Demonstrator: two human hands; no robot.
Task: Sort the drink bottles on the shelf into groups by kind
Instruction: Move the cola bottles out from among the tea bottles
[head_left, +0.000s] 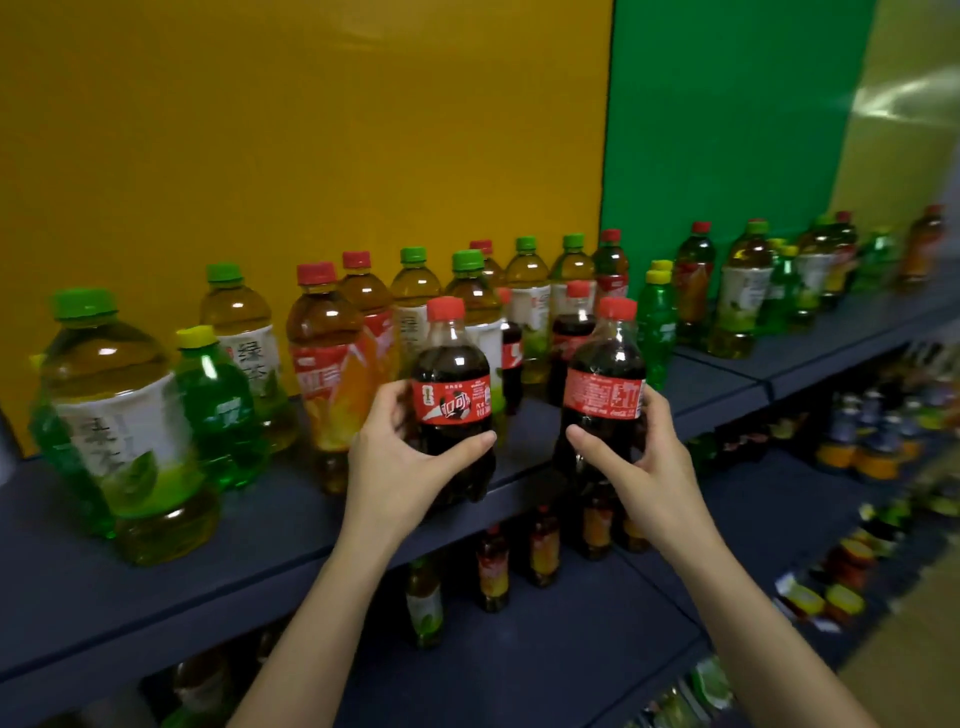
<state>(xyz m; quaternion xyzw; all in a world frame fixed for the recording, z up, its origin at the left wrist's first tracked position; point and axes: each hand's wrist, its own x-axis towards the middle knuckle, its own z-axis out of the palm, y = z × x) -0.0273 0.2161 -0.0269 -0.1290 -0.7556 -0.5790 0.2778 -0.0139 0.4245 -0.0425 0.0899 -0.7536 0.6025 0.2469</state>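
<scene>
At centre frame I see my left hand (400, 441) wrapped around one cola bottle (451, 374), thumb across the front under its red label. My right hand (644, 457) grips a second cola bottle (605, 374) the same way. Both bottles are upright, red-capped and nearly full of dark liquid. They sit side by side but apart at the front edge of the blue shelf (260, 545); I cannot tell whether their bases touch it. Just behind them stand two more colas (571, 332). At the left of the frame are a big green-capped tea bottle (119, 415) holding pale yellow-green liquid, a yellow-capped green soda bottle (218, 405) and a red-capped bottle of amber tea (332, 374). Mixed bottles run along the back towards the upper right. Below centre, small bottles (493, 566) stand on the lower shelf.
</scene>
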